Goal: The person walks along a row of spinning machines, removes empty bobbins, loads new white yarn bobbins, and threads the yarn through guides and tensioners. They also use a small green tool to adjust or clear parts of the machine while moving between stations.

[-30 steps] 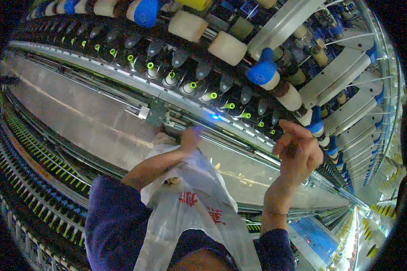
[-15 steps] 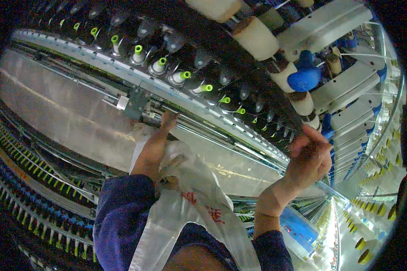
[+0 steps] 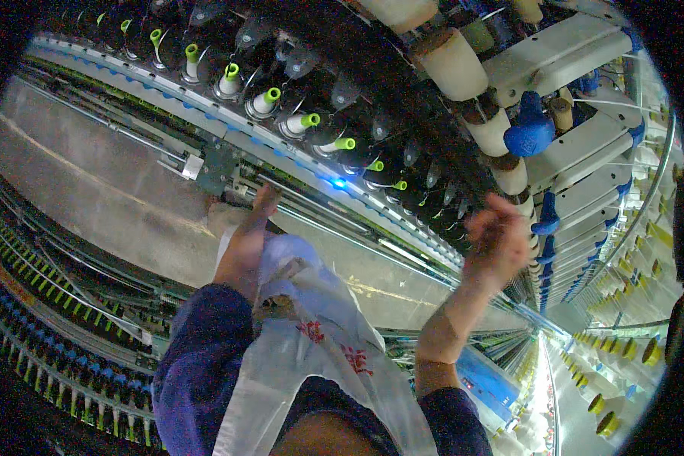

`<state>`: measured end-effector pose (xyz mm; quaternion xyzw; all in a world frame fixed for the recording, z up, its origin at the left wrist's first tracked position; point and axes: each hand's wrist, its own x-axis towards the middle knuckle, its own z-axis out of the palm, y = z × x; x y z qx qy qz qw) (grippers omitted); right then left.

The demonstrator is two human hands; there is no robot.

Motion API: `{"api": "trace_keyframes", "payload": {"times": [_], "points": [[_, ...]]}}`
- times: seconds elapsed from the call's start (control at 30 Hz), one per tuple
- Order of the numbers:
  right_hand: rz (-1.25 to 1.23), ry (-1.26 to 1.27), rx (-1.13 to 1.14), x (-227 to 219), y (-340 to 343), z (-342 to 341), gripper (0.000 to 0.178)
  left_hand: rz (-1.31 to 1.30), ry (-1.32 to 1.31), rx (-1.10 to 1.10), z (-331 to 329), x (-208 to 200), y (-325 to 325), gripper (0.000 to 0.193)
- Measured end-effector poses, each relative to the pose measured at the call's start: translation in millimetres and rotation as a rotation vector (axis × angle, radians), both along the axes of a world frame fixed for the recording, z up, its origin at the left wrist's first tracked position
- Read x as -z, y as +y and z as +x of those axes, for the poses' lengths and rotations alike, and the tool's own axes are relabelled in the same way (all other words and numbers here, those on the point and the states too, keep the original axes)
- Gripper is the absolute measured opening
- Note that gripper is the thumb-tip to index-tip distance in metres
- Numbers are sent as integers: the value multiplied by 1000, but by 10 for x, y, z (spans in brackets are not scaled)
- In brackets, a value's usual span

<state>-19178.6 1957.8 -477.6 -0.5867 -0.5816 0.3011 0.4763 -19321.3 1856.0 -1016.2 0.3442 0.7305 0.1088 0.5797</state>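
Observation:
My left hand is low at the metal rail along the front of the spinning frame, beside a dark bracket. It seems to touch the rail, but its fingers are hidden. My right hand is raised in front of the dark roller section, near the lower end of the row of white rollers. Motion smears its fingers, and I see no object in it. Between the hands runs a row of white bobbins with lime-green tops on spindles.
Blue knobs sit on grey arms at the upper right. Another machine with green-tipped bobbins stands at the lower left. Grey floor lies between. A blue box and yellow-ended cones show at the right.
My right hand has come away from the dark roller section, slightly left, and is now blurred. My left hand has slid a little left along the rail. A blue light now shows on the spindle rail.

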Motion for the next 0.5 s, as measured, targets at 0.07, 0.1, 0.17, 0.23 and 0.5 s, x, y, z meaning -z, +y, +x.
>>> {"api": "trace_keyframes", "payload": {"times": [0.07, 0.1, 0.17, 0.23, 0.5], "points": [[-176, -186, -11, 642, -105, 28, 35, 325, 146, 531, 28, 83, -202, 42], [-242, -223, -89, 999, -179, 8, 30, 401, 150, 565, 29, 52, -268, 40], [-806, -288, -154, 1536, -323, -82, 16, 610, 92, 487, 28, -198, -291, 38], [-903, -235, -303, 1585, -395, -196, 22, 574, 106, 539, 55, -721, -138, 28], [-72, -964, -398, -1226, 225, -585, 38, 1272, -597, 208, 221, -3721, 795, 30]]}}
